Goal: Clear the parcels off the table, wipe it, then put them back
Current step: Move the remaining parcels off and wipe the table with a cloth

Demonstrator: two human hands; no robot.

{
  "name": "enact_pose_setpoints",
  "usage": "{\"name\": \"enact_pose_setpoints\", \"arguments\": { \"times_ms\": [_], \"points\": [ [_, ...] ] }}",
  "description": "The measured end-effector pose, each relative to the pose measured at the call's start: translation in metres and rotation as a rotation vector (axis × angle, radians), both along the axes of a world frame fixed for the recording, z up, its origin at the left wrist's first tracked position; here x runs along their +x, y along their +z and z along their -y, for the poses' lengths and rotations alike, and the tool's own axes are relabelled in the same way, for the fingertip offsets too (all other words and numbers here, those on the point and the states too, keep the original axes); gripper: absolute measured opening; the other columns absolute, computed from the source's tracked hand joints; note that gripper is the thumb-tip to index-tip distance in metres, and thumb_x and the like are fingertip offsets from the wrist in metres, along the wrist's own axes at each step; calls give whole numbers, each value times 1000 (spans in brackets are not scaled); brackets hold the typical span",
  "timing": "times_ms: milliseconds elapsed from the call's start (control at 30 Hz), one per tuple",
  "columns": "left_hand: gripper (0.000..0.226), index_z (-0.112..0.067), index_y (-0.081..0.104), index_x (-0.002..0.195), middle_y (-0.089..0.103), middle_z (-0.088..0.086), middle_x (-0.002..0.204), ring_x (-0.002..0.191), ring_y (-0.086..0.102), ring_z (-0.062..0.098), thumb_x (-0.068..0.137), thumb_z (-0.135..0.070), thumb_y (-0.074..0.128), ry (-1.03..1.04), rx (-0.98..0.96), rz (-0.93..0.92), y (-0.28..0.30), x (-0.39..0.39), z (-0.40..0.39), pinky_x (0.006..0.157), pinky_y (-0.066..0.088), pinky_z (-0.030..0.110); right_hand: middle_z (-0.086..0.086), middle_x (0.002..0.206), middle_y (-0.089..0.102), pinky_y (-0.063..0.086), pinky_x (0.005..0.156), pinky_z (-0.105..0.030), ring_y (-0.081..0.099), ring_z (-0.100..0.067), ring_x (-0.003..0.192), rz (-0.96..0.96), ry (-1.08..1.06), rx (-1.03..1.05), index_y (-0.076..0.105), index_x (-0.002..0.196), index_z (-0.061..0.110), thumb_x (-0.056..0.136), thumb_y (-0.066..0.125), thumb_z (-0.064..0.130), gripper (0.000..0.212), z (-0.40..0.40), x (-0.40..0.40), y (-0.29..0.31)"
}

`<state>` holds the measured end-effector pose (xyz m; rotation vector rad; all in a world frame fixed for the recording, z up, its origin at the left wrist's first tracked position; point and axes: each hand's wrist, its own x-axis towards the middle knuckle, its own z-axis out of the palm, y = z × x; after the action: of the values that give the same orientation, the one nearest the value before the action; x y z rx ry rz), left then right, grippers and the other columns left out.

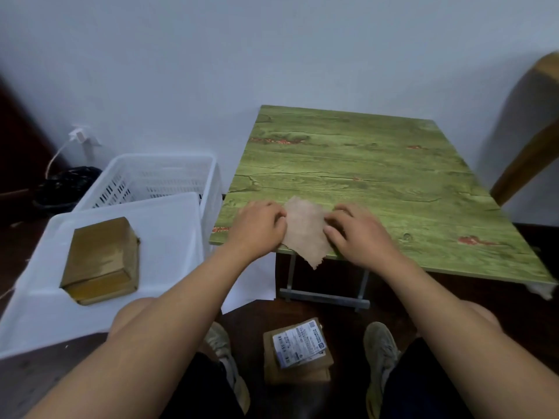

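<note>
The person leans over the near edge of the green wood-grain tabletop (378, 164), both hands on a tan cloth (307, 231) that lies at that edge with one corner hanging over it. The left hand (260, 226) has its fingers curled onto the cloth's left side, and the right hand (355, 232) bends its fingers onto the right side; whether they pinch the fabric or only press it down, I cannot tell. Just left of the tabletop stand two white containers: a slatted white basket (157, 176) against the wall, whose inside is partly hidden, and in front of it a smooth white tub (169, 237). In the tub lies one brown taped parcel (101, 261), tilted against the near wall. A second brown parcel (298, 352), with a white printed label on top, sits on the dark floor (326, 325) between the person's two shoes, near the metal foot of the table. A wooden chair (532, 146) stands at the right, against the pale wall.
</note>
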<state>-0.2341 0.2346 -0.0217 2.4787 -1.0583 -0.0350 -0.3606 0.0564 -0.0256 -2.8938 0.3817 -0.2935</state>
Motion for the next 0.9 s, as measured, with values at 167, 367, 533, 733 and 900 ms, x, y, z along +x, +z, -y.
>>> {"name": "enact_pose_setpoints", "arguments": {
  "times_ms": [167,367,533,733,900],
  "points": [
    [37,-20,62,118,55,1,117,113,46,21,92,-43,50,-60,11,124,7,-25,22,87,39,33,-8,114,62,39,96,-39,49,-31,111,36,-146,111,61,118,15,92,59,32,31,6,11,1],
    [65,-27,52,128,46,2,125,119,40,23,80,-72,51,-147,199,153,-1,-42,27,98,36,37,-10,111,59,38,93,-39,48,-34,110,-41,-199,141,56,92,22,93,51,31,10,5,23,6],
    [54,-24,51,134,46,1,138,126,39,25,93,-58,43,-78,153,104,-3,-24,14,102,36,41,-5,148,37,26,106,-43,26,-28,136,-173,-44,30,48,135,24,94,43,56,52,-9,17,16],
    [23,-14,63,101,57,8,102,99,53,29,95,-34,53,-111,167,131,10,-12,10,77,39,35,-6,161,11,11,117,-45,3,-30,148,-406,134,-25,25,151,19,87,49,65,83,-37,18,14],
    [24,-11,60,71,58,2,68,65,53,16,90,-25,62,-95,-129,-244,27,0,-34,61,40,31,-5,98,50,34,73,-32,51,-29,100,-222,242,148,44,92,19,90,59,32,20,-63,36,31]
  ]
}}
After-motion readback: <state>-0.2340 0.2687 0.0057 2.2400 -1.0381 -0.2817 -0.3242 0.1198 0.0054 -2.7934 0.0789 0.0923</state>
